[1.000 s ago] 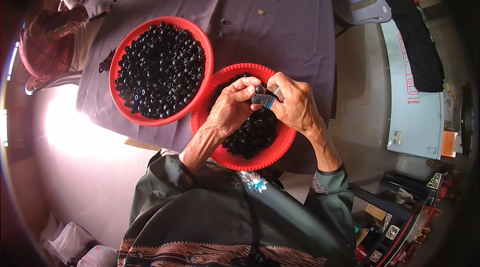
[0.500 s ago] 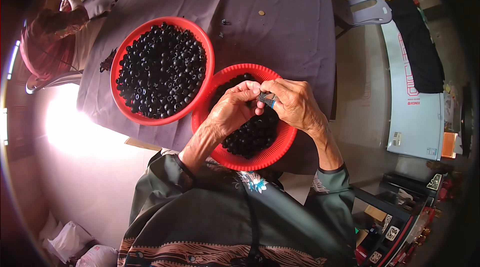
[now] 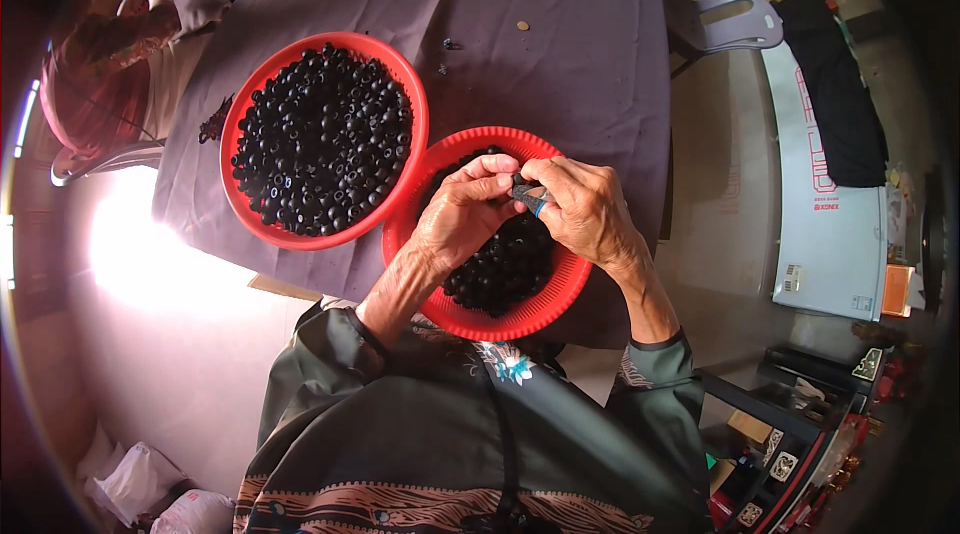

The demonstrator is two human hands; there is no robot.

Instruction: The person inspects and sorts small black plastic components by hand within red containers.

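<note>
Over the nearer red basket [image 3: 572,286], my left hand [image 3: 465,214] and my right hand [image 3: 590,212] meet, fingertips almost touching. Both hands are closed in a pinch around a small dark piece [image 3: 517,180], mostly hidden by the fingers. A dark grey sleeve with a blue edge [image 3: 528,198] appears to cover one right-hand finger. Below the hands, the basket holds many small black round pieces [image 3: 505,274]. Left of it, a second red basket [image 3: 424,124] is heaped with similar black pieces [image 3: 325,139], several showing hollow openings.
A purple-grey cloth [image 3: 570,64] covers the table. On it lie a small round tan disc [image 3: 523,26] and dark scraps [image 3: 449,45]. Another person [image 3: 105,84] sits at the far left. A grey plastic chair [image 3: 740,22] stands beyond the right edge, near a white chest [image 3: 830,244].
My fingers have shifted slightly at the pinch, and the dark sleeve has turned a little. The baskets have not moved. At the left, the other person's arm has moved slightly.
</note>
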